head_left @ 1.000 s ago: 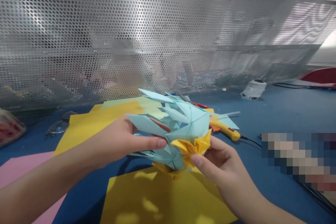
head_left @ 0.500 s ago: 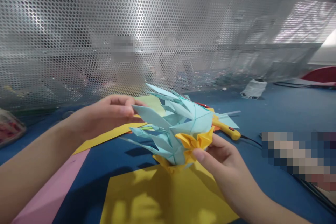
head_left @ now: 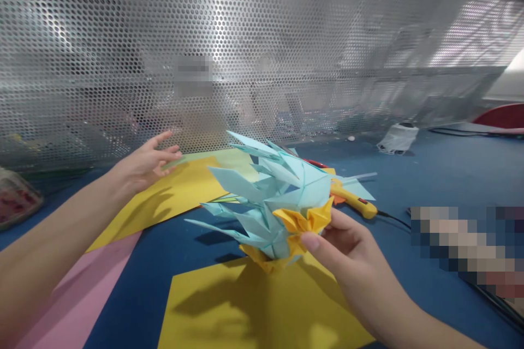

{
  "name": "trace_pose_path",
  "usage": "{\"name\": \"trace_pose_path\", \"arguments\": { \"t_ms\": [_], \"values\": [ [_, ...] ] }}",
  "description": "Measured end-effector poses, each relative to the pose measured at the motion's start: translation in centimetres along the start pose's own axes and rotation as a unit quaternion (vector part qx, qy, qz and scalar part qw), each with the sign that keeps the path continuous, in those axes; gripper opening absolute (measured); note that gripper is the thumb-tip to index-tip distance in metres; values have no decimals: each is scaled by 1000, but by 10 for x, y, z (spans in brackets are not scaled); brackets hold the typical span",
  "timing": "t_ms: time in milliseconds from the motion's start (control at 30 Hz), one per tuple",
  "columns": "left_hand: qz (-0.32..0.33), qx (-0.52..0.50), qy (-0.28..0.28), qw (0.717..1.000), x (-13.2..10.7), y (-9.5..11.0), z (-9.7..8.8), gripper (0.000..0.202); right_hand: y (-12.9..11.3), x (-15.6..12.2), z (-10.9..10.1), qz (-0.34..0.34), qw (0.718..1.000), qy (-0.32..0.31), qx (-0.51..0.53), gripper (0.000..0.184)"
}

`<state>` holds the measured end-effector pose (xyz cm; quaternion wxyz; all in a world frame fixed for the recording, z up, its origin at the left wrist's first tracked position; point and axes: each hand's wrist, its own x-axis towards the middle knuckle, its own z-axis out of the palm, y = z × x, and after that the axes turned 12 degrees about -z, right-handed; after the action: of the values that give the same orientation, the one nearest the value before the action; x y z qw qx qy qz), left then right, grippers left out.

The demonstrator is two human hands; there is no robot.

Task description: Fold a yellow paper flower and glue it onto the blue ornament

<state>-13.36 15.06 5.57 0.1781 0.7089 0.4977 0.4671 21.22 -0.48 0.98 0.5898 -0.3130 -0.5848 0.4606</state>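
My right hand (head_left: 341, 251) grips a spiky folded paper model (head_left: 272, 196), pale blue with a crumpled yellow part at its base, and holds it up above a yellow sheet (head_left: 254, 311). My left hand (head_left: 147, 163) is stretched forward to the left, fingers spread, holding nothing. It hovers over the far edge of another yellow sheet (head_left: 172, 196), close to the light green paper (head_left: 229, 161) beyond it.
A perforated metal screen (head_left: 262, 54) walls off the back of the blue table (head_left: 429, 174). A yellow-handled tool (head_left: 352, 202) with a cable lies behind the model. A pink sheet (head_left: 77, 294) lies at left, a white crumpled object (head_left: 397, 138) at far right.
My left hand let go of the paper model's blue points, opened, and moved away to the left and back over the yellow sheet. My right hand kept the model nearly still.
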Motion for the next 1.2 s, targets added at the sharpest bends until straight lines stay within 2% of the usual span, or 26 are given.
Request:
{"name": "trace_pose_path", "arguments": {
  "t_ms": [67,133,200,267,333,367,400,433,500,533,633,700,900,1033,1100,1200],
  "values": [
    [51,16,53,997,-2,10,7,26,-1,-1,1,-1,1000,3,0,28],
    [120,24,119,985,-7,33,15,26,-1,-1,1,-1,1000,2,-2,28],
    [206,31,188,960,-16,63,22,18,-2,0,1,3,1000,-5,-3,27],
    [300,47,232,924,-28,94,28,21,-1,2,0,5,1000,-8,-4,24],
    [387,75,236,888,-40,118,31,23,0,3,0,3,1000,-4,-5,22],
    [418,102,216,877,-46,127,32,23,0,3,0,2,1000,-3,-6,22],
    [484,156,190,840,-51,134,34,20,1,3,-1,2,1000,-2,-8,24],
    [522,214,177,807,-56,139,36,18,1,3,-1,2,1000,-3,-8,26],
    [561,313,136,754,-66,146,41,15,1,2,-1,5,1000,-6,-8,29],
    [560,335,125,747,-70,149,45,15,1,1,-1,6,1000,-6,-8,30],
    [495,349,107,788,-81,154,55,18,-1,0,0,8,1000,-8,-2,28],
    [465,352,105,806,-87,156,60,20,-1,0,1,12,1000,-13,4,27],
    [479,349,96,799,-97,155,64,20,-2,1,3,20,1000,-18,0,26],
    [467,341,89,811,-96,153,61,20,-2,0,3,19,1000,-16,11,16],
    [461,349,71,813,-95,150,59,17,-2,-2,2,16,1000,-17,12,18],
    [467,344,94,810,-96,146,57,17,-2,-2,1,19,1000,-18,11,14]
  ]
}}
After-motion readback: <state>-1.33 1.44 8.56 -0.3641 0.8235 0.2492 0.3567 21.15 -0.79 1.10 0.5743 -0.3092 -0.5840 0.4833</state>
